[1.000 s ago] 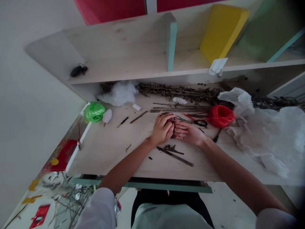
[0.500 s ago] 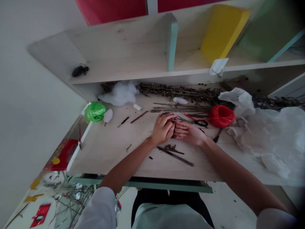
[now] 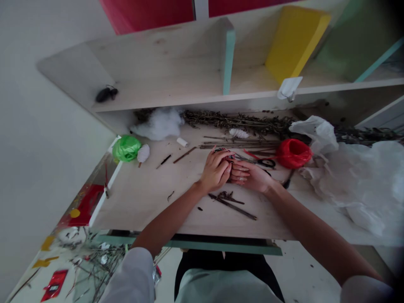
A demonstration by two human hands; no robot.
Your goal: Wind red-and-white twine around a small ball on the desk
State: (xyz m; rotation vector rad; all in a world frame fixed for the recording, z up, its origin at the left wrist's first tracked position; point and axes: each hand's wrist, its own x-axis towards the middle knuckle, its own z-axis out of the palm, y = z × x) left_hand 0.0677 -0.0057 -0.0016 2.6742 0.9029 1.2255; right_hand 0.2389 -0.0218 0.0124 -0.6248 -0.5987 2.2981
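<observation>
Over the middle of the desk my left hand [image 3: 215,170] and my right hand [image 3: 252,174] are pressed together, fingers curled around a small bundle [image 3: 229,156]. Only a red, black and white patterned bit of it shows; my fingers hide the rest. Just right of the hands lie scissors [image 3: 267,163] with black handles, near a roll of red plastic twine [image 3: 293,153]. Below my hands a dark twig [image 3: 235,207] rests on the desk beside some dried plant scraps [image 3: 229,196].
Thin sticks [image 3: 236,145] and dried stalks [image 3: 233,119] lie along the back, near white stuffing [image 3: 160,124] and a white string bundle [image 3: 239,133]. Green twine [image 3: 126,148] and a black pen [image 3: 163,161] are left. Crumpled clear plastic [image 3: 362,181] covers the right side. A shelf [image 3: 176,97] overhangs the back.
My fingers have shifted very slightly around the bundle. Everything else looks the same.
</observation>
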